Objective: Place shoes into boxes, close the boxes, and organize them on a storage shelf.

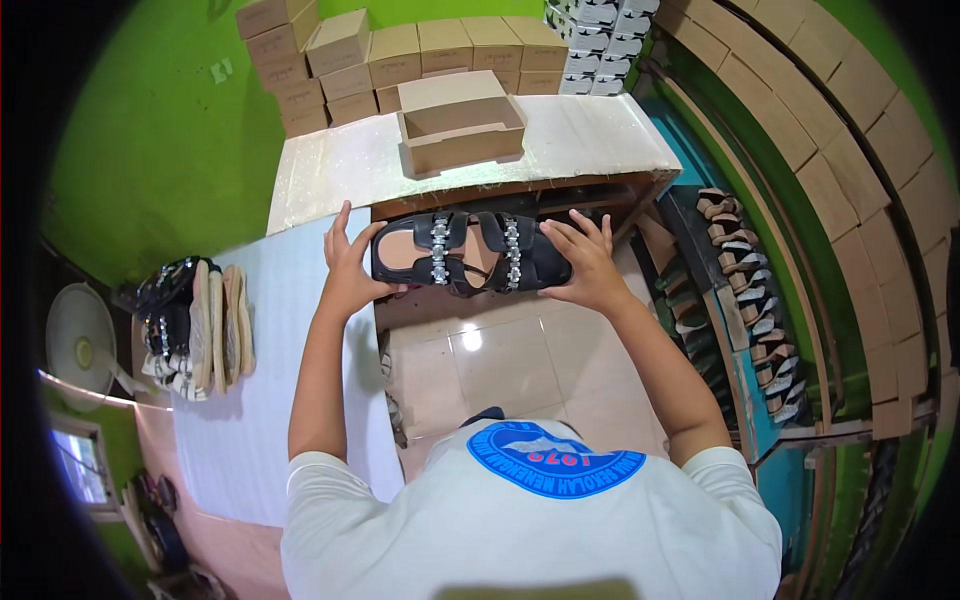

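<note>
Between my hands is a pair of black sandals with tan insoles and straps set with clear stones. They lie side by side lengthwise and are held level in front of me, over the gap before the far table. My left hand grips their left end, thumb below and fingers above. At the right end my right hand is closed on them in the same way. Beyond them an open brown cardboard box stands on the far table, its lid raised at the back; its inside bottom is hidden.
Closed brown boxes line the back of the white-topped far table. A white-covered table at left bears several stacked sandals. More sandals hang in rows at right, beside shelves of boxes. A fan stands far left.
</note>
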`<state>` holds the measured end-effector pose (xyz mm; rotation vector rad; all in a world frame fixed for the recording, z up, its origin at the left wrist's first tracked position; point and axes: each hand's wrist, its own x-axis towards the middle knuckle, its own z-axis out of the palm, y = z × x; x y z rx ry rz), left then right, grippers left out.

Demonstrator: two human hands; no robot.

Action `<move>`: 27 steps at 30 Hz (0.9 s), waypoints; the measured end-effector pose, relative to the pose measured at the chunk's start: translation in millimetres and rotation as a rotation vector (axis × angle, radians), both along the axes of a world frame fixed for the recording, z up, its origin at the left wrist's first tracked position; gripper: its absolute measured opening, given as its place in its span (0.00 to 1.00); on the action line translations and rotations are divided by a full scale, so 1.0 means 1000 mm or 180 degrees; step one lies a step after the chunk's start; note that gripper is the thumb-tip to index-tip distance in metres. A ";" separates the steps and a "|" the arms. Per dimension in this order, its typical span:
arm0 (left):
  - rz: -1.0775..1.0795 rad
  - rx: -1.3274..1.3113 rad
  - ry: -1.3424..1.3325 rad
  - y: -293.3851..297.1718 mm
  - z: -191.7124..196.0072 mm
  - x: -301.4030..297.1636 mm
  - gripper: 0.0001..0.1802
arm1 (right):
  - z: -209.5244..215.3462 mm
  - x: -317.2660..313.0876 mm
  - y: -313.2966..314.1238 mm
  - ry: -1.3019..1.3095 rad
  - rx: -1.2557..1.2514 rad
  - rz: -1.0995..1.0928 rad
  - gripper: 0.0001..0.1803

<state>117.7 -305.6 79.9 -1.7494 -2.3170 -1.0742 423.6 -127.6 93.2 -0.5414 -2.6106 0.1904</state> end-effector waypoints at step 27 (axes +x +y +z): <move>0.1011 -0.0836 0.0224 0.287 -0.022 -0.131 0.51 | -0.014 -0.178 0.358 -0.0258 -0.0671 0.0814 0.59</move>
